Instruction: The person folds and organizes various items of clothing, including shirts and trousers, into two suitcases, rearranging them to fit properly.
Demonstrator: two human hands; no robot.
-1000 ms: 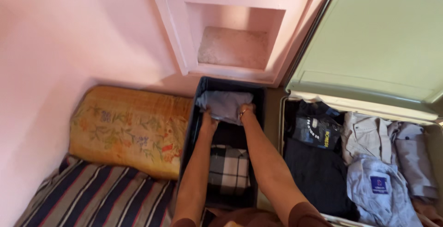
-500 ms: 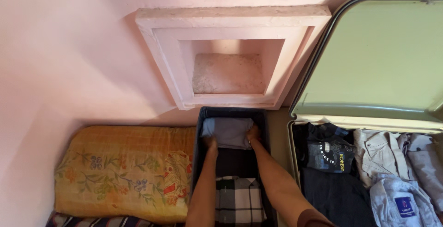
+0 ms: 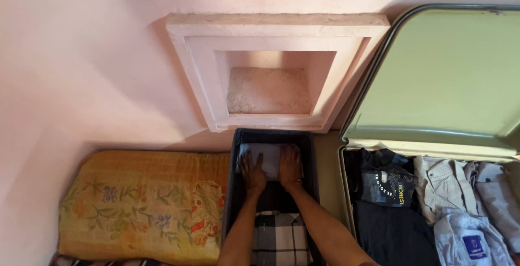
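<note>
Soft matt grey cloth (image 3: 269,155) lies in a dark fabric bin (image 3: 233,190) beside rough plaster niche (image 3: 269,90).

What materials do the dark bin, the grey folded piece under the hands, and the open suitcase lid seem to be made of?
The dark bin: probably fabric over stiff panels, matte, with straight thin walls; plastic is possible. The grey folded piece: soft woven cloth, matte, lying flat under the left hand and right hand. The suitcase lid: its pale green inner face looks smooth, perhaps a lining; dark edge trim.
</note>
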